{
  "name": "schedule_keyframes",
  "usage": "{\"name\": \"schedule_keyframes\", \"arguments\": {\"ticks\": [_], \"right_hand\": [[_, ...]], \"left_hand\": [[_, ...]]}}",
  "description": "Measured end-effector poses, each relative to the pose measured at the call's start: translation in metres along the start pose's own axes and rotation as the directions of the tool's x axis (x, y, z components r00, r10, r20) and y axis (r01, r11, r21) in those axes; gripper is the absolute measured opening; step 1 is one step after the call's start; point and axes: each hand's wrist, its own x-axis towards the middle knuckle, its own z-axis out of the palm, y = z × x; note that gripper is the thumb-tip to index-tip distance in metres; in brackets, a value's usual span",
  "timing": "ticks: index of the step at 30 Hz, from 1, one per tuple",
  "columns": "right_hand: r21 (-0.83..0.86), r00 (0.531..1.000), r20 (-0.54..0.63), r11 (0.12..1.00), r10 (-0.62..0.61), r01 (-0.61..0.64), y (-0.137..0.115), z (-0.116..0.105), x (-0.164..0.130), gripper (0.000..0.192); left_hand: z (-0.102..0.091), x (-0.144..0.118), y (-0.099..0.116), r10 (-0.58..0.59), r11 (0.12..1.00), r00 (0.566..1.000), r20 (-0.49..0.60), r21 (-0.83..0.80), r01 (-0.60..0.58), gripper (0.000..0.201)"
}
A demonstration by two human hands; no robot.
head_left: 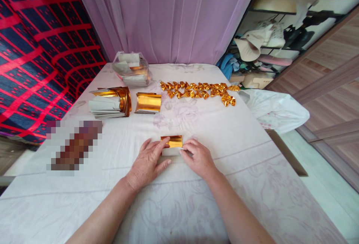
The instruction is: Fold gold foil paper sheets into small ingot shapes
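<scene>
Left hand [147, 163] and right hand [198, 157] pressing flat on gold foil sheet [171, 142], fingers extended, none curled around it, folded gold pieces [199, 90] at twelve o'clock on the worktop [224, 135].

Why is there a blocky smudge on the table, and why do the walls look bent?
Head view: the blocky patch is pixelated, so what lies there cannot be told; the wide lens bows the red-and-blue cloth and the edges; the gold sheet between both hands glares under soft, even light, sharp.
</scene>
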Motion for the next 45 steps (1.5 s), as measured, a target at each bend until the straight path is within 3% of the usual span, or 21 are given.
{"name": "schedule_keyframes", "arguments": {"ticks": [7,15,26,36,45], "right_hand": [[-0.085,0.998,-0.055,0.995,0.037,-0.042,-0.004,0.005,0.0,0.013],[-0.133,0.993,-0.103,0.989,0.055,-0.069,-0.007,0.009,0.0,0.012],[-0.189,0.992,-0.106,0.978,0.065,-0.084,-0.008,0.01,0.003,0.013],[-0.19,0.992,-0.111,0.978,0.063,-0.083,-0.007,0.01,0.003,0.013],[-0.184,0.992,-0.099,0.978,0.081,-0.099,-0.008,0.009,0.003,0.014]], "left_hand": [[-0.001,0.001,0.003,0.045,0.99,0.995,0.087,0.127,-0.055,0.038],[0.001,0.001,0.006,0.062,0.969,0.997,0.056,0.234,-0.073,0.045],[0.015,-0.004,0.03,0.101,0.919,0.995,-0.018,0.386,-0.086,0.049],[0.03,-0.012,0.036,0.103,0.927,0.995,0.015,0.362,-0.102,0.05],[0.028,-0.011,0.036,0.086,0.938,0.996,0.037,0.334,-0.094,0.05]]}}
